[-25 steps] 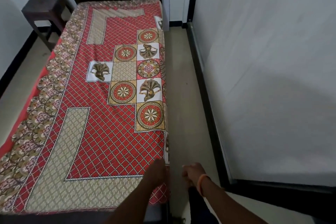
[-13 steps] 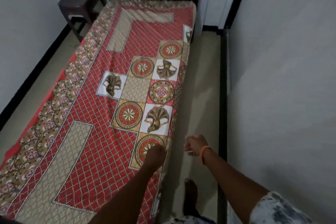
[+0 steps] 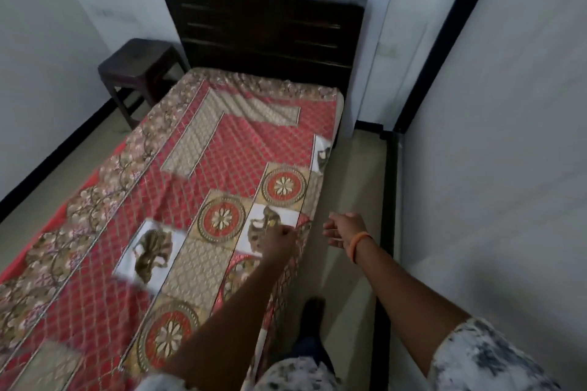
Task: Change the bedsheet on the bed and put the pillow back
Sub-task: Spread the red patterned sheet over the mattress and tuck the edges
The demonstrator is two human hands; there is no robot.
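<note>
The bedsheet (image 3: pixel 178 216), red with a patterned border, lies spread over the bed (image 3: pixel 339 105) from the headboard (image 3: pixel 263 25) down towards us. In the last second we have walked along the bed's right side towards the headboard, which now fills the far view. Our left hand (image 3: pixel 279 240) is closed on the sheet's right edge, further up than before. Our right hand (image 3: pixel 344 228) hangs just beside that edge with fingers loosely curled, holding nothing. We judge we are straightening the edge. No pillow is in view. A dark stool (image 3: pixel 139 63) stands left of the headboard.
</note>
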